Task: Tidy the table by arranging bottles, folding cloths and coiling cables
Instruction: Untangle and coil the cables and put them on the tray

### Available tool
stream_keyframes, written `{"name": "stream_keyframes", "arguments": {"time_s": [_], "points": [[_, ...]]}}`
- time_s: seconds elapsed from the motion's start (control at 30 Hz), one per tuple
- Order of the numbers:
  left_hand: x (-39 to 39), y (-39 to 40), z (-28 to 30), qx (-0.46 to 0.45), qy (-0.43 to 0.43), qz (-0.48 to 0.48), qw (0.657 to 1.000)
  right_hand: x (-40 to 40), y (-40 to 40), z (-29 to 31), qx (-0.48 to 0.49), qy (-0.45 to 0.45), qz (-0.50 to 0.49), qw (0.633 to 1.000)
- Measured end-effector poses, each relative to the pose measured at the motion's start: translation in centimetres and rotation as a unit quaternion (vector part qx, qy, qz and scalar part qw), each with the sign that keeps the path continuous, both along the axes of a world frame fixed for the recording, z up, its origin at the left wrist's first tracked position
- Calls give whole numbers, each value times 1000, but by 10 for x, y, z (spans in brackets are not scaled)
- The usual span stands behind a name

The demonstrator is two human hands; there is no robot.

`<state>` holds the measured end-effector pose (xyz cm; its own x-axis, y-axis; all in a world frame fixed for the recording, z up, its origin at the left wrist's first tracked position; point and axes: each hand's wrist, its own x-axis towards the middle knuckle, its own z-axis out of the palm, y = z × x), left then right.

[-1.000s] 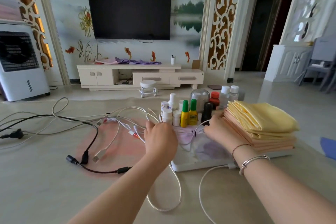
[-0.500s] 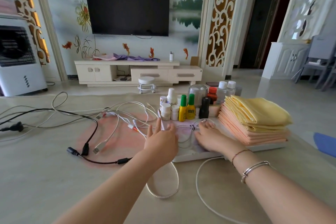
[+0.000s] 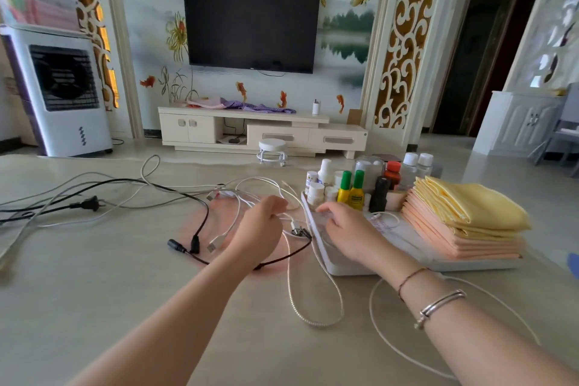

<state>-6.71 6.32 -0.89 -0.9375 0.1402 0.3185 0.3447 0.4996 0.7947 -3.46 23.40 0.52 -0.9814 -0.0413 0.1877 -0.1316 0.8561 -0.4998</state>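
A tangle of white and black cables (image 3: 200,197) sprawls over the beige table. My left hand (image 3: 260,229) sits in the middle of it, thumb and fingers pinching a thin white cable (image 3: 289,218). A silvery braided cable (image 3: 316,301) loops toward me below that hand. My right hand (image 3: 347,229) rests with spread fingers on the left edge of the white tray (image 3: 351,268). At the tray's back stands a cluster of small bottles (image 3: 357,188). A stack of folded yellow and peach cloths (image 3: 463,222) fills its right side.
A black plug (image 3: 89,204) and more cords lie at the table's left. Another white cord (image 3: 388,345) curves under my right forearm. Beyond the table are a white stool (image 3: 272,150), a TV cabinet (image 3: 260,131) and an air cooler (image 3: 59,91).
My left hand closed from spread fingers into a pinch on a white cable and drew left. My right hand slid left along the tray to its edge. The camera tilted and moved closer.
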Motion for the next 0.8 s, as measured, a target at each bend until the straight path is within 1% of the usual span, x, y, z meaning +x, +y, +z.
{"name": "stream_keyframes", "arguments": {"time_s": [0.1,0.2,0.27,0.3,0.33,0.4,0.43,0.53,0.57,0.6,0.67,0.7,0.77,0.8], "points": [[-1,-37,-3,4,-9,65,998,-6,-41,0,-12,2,20,1000],[-13,-75,-15,-18,-24,134,990,-18,-82,-7,-34,15,34,999],[-18,-91,-22,-40,-58,141,988,-27,-100,-13,-26,25,42,998],[-19,-95,-25,-65,-75,140,985,-32,-108,-17,-17,30,48,998],[-20,-96,-29,-100,-78,141,982,-35,-113,-21,-9,32,52,998],[-22,-96,-32,-172,-59,147,972,-44,-121,-29,-15,29,51,998],[-22,-94,-32,-190,-52,145,970,-47,-123,-34,-24,26,48,998],[-26,-97,-28,-195,-48,135,970,-55,-123,-45,-50,13,46,998],[-28,-100,-24,-177,-56,125,975,-57,-121,-46,-58,8,51,997],[-26,-105,-18,-138,-71,101,983,-58,-119,-46,-66,7,62,996],[-17,-116,-3,-21,-123,3,992,-59,-117,-45,-60,17,91,994],[-11,-121,3,19,-144,-55,988,-59,-117,-47,-50,29,103,993],[1,-131,12,25,-168,-137,976,-58,-117,-47,-29,58,107,992],[6,-135,13,20,-175,-158,972,-57,-117,-46,-20,74,103,992]]}}
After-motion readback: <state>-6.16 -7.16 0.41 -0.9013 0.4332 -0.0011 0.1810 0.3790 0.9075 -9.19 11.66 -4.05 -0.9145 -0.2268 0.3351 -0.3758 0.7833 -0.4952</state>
